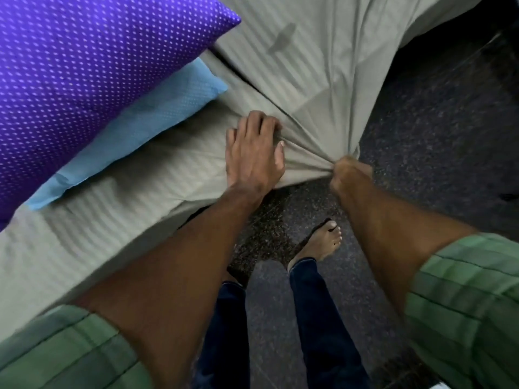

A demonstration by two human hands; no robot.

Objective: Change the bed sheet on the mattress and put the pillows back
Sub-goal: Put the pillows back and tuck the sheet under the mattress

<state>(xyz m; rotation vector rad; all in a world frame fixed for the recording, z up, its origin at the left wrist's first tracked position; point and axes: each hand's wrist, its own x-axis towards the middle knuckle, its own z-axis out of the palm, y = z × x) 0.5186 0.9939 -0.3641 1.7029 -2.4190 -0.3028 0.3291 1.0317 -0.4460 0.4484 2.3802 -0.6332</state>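
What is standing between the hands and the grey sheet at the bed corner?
Nothing visible. The left hand presses directly on the grey sheet, and the right hand holds a bunched fold of it. The purple pillow and blue pillow lie aside, further up the bed.

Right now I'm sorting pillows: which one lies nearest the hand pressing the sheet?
The light blue pillow, lying partly beneath the purple dotted pillow.

Sheet corner (317,161) in right hand (346,172), left hand (254,155) just left on sheet, pillows (112,108) farther left, floor (435,136) right.
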